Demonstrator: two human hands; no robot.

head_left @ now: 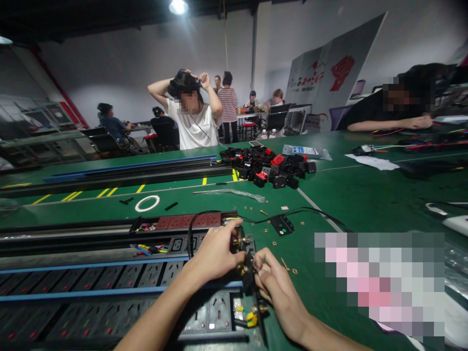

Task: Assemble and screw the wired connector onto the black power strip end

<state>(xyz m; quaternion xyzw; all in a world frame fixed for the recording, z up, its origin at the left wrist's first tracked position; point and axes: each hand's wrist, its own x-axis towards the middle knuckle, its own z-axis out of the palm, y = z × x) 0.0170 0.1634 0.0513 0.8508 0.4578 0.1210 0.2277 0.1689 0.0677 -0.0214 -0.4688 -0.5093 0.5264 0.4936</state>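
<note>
Black plastic power-socket module (248, 273) with brass terminals, gripped by both left hand (215, 256) and right hand (278, 292). Far beyond the grip, red wall-board lettering (314, 80) too blurred to read.

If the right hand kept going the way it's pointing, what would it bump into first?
Probably the black plastic part with the brass bits, just past the right hand's fingertips. The hand points up and to the left, and it looks almost touching already, though the depth is hard to judge.
</note>
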